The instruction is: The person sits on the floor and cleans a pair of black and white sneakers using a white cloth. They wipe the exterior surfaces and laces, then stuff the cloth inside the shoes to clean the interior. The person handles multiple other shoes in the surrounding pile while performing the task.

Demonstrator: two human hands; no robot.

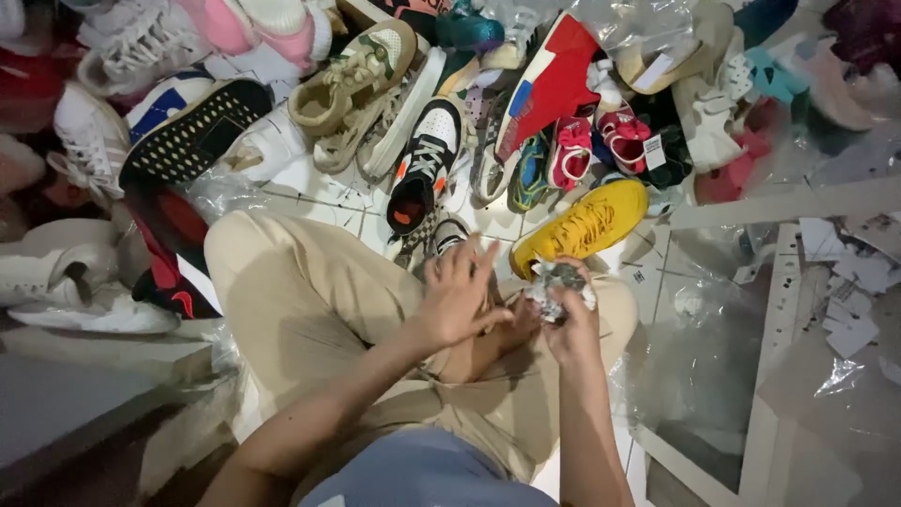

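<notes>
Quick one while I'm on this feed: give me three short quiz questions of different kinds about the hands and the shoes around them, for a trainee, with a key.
1. True or false: the right hand holds a crumpled wad of pale paper or plastic.
2. Multiple choice: which shoe lies nearest the right hand? A) yellow shoe B) red-soled shoe C) tan sneaker
3. Fill in: the left hand rests open, fingers spread, over a ____ checkered shoe on the lap.

Key: 1 true; 2 A; 3 black-and-white
</notes>
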